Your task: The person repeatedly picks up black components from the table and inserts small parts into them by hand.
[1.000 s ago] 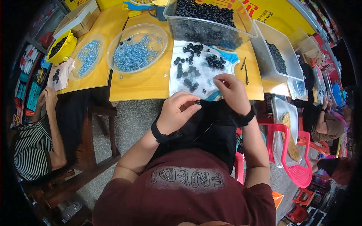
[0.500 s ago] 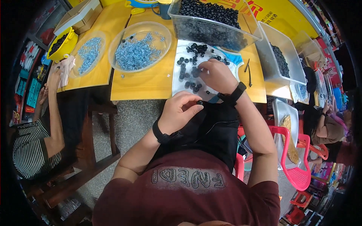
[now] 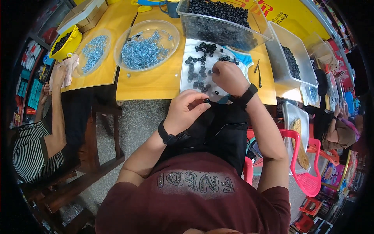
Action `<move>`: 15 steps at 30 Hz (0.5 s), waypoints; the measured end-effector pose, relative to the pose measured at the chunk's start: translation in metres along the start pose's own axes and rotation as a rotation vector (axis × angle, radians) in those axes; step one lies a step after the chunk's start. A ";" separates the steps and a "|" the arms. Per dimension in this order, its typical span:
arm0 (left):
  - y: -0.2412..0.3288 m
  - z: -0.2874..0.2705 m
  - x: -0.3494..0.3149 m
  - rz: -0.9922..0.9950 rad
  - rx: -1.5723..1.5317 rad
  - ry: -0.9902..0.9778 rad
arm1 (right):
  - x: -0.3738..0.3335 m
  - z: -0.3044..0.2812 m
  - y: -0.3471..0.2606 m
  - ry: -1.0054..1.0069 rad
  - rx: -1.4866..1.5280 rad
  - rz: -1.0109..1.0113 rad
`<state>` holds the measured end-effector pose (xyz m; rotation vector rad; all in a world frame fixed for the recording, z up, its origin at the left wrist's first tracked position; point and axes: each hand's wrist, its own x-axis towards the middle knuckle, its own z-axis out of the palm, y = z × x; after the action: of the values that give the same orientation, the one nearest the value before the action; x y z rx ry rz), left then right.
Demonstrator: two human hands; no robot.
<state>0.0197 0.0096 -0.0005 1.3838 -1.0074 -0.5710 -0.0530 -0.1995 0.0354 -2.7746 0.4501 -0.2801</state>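
Note:
My left hand [image 3: 184, 111] is closed in a pinch at the table's front edge. Between its thumb and forefinger sits a small black round part [image 3: 207, 100]. Over a white sheet with a blue edge [image 3: 187, 50], my right hand [image 3: 230, 78] hangs with its fingers pinched together. What those fingertips hold, if anything, I cannot make out. Several loose black round parts [image 3: 201, 84] lie scattered on the sheet, left of my right hand and beyond it. Some stand singly, others form a small pile [image 3: 206, 48] toward the back.
A clear bin [image 3: 218, 21] full of black parts stands behind the sheet. Leftward is a round clear tray [image 3: 117, 52] of light-blue pieces. Two thin black sticks [image 3: 260, 80] lie to the right, near another bin [image 3: 274, 43]. A co-worker's arm [image 3: 58, 113] rests at far left.
My right hand has moved slightly to the right over the sheet, baring more of the loose black parts. My left hand keeps its pinch on the black part. The whole view has shifted a little.

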 end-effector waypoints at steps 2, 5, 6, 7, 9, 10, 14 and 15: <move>0.000 0.000 0.000 0.009 0.001 0.007 | -0.003 -0.003 0.000 0.006 0.043 0.038; 0.001 0.001 0.001 -0.009 0.022 -0.025 | -0.012 0.000 0.012 0.080 0.051 -0.027; 0.000 0.001 0.001 -0.003 0.027 -0.004 | -0.015 -0.002 0.008 0.077 0.055 -0.032; -0.001 0.000 0.000 0.002 0.032 0.020 | -0.021 -0.006 -0.001 0.085 0.237 0.014; -0.001 -0.001 0.000 0.013 0.043 0.030 | -0.037 -0.016 -0.018 0.091 0.413 0.066; 0.000 -0.001 0.000 0.023 0.057 0.040 | -0.045 -0.019 -0.026 0.041 0.623 0.163; 0.007 0.001 -0.001 0.043 0.078 0.079 | -0.076 -0.011 -0.044 -0.039 1.131 0.361; 0.008 0.002 -0.002 0.079 0.107 0.092 | -0.081 -0.007 -0.047 -0.015 1.154 0.353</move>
<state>0.0154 0.0115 0.0064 1.4443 -1.0258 -0.3960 -0.1170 -0.1316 0.0462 -1.5477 0.5321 -0.2991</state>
